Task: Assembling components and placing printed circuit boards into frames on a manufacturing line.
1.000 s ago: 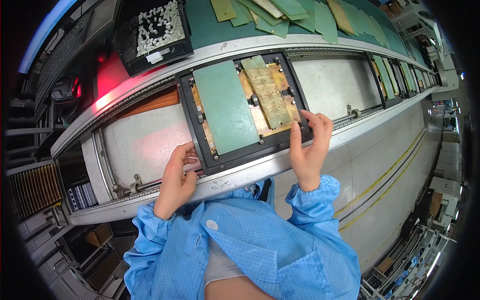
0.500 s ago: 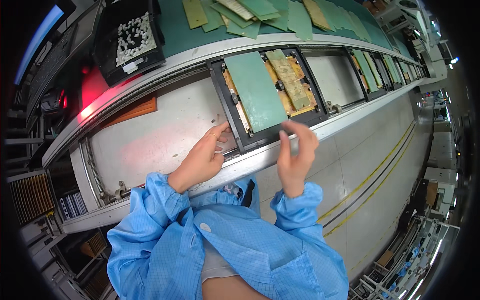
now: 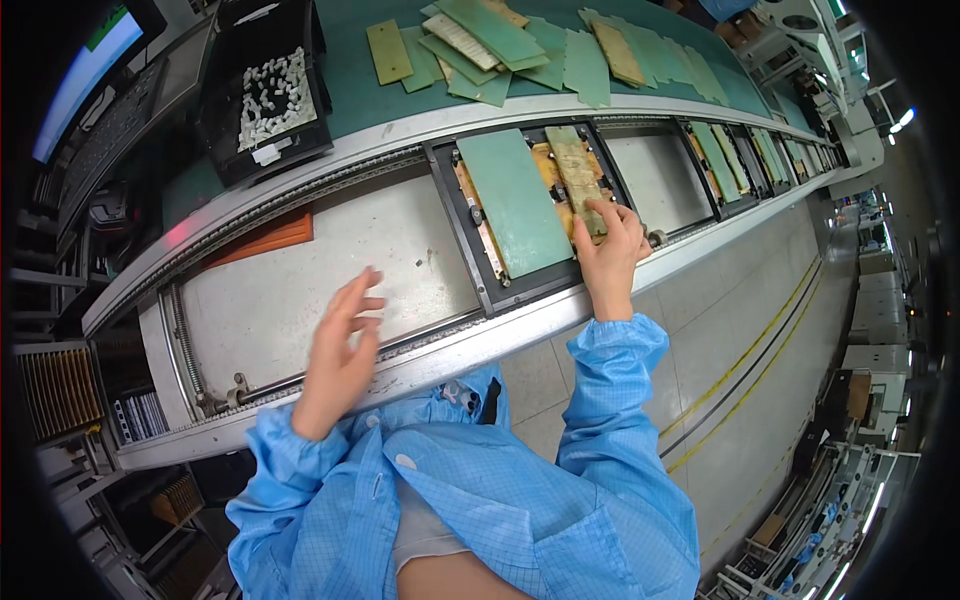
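A black frame fixture (image 3: 465, 243) sits across the conveyor rails. In it lie a wide pale-green board (image 3: 512, 205) and, to its right, a narrow, stained yellow-green strip board (image 3: 575, 170). My right hand (image 3: 612, 255) reaches over the near rail, its thumb and fingers closed around the near end of the strip board; the fingers partly cover that end. To the left, my left hand (image 3: 342, 355) hovers over the near rail with its fingers apart, holding nothing and clear of the fixture.
Behind the conveyor (image 3: 400, 372), loose green boards (image 3: 485, 45) lie piled on a green bench. A black tray (image 3: 270, 95) of small white pieces stands at the far left, near a screen (image 3: 90, 75). More loaded fixtures (image 3: 720, 165) line the conveyor to the right.
My left hand has left the fixture's left edge and drawn back to the left. My right hand has moved right, from the wide board's near corner to the strip board's near end.
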{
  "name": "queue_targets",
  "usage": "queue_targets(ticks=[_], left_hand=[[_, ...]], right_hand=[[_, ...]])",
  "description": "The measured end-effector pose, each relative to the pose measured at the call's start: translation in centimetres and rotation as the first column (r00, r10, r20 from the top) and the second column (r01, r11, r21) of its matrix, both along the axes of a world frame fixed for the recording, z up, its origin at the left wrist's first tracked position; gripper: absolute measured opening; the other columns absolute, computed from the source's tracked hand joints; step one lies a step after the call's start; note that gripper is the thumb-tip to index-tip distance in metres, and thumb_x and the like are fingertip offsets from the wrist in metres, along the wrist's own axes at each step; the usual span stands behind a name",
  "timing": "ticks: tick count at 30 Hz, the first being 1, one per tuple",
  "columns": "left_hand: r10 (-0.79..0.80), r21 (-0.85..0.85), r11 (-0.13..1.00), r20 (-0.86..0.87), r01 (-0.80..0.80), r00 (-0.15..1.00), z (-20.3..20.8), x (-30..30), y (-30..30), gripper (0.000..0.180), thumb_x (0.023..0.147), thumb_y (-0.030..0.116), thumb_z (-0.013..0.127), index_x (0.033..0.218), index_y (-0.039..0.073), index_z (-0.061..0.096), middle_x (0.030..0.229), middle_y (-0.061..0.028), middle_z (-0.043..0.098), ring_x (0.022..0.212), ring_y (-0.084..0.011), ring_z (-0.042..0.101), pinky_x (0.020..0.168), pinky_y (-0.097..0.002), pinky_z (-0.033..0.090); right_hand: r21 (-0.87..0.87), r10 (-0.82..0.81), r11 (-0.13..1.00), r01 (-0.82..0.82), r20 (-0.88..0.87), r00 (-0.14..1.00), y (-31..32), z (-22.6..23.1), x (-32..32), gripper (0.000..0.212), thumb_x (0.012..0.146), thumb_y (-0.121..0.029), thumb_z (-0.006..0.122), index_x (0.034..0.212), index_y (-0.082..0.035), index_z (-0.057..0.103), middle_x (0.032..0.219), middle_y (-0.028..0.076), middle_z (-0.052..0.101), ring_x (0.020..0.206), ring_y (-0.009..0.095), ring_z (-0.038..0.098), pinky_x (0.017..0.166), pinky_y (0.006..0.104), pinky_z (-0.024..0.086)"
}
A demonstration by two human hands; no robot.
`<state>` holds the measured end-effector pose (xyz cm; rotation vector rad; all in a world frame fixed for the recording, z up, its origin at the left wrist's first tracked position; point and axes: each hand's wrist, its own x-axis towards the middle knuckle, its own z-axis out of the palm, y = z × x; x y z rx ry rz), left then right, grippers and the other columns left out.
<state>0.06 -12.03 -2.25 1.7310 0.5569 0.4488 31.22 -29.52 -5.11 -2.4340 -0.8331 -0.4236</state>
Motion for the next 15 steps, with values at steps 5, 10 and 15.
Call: queue_targets(ticks=[5, 10, 15], left_hand=[[0.325, 0.075, 0.943, -0.006, -0.323, 0.946, 2.6, -8.3, 1.4, 0.054, 0.092, -0.006, 0.044, 0.146, 0.002, 0.046, 0.142, -0.0145, 0.052, 0.117, -0.0221, 0.058, 0.098, -0.0327, 0.047], [0.838, 0.428, 0.446, 0.11, -0.786, 0.535, 6.3, -20.3, -2.9, 0.041, 0.1, -0.001, 0.045, 0.141, -0.002, 0.049, 0.145, -0.0147, 0.051, 0.125, -0.0241, 0.055, 0.102, -0.036, 0.046], [0.942, 0.85, -0.28, 0.333, -0.447, 0.043, 9.9, -25.2, -8.1, 0.041, 0.093, 0.001, 0.052, 0.135, -0.001, 0.055, 0.143, -0.0172, 0.049, 0.132, -0.0293, 0.049, 0.112, -0.0399, 0.037]], right_hand=[[-0.024, 0.006, 1.0, -0.005, 0.024, 1.0, -0.6, 0.2, -0.4, 0.027, 0.085, -0.025, 0.073, 0.112, -0.017, 0.071, 0.114, 0.011, 0.063, 0.114, 0.028, 0.055, 0.101, 0.045, 0.025], [0.091, 0.107, 0.988, -0.128, 0.209, 0.972, 2.3, 1.8, -3.4, 0.03, 0.09, -0.022, 0.069, 0.117, -0.007, 0.066, 0.113, 0.015, 0.061, 0.11, 0.032, 0.056, 0.095, 0.043, 0.041], [0.679, 0.786, 0.5, -0.538, -0.094, 0.611, 6.9, 1.6, -15.4, 0.022, 0.092, 0.007, 0.062, 0.112, 0.0, 0.062, 0.107, 0.008, 0.061, 0.098, 0.017, 0.057, 0.089, 0.0283, 0.047]])
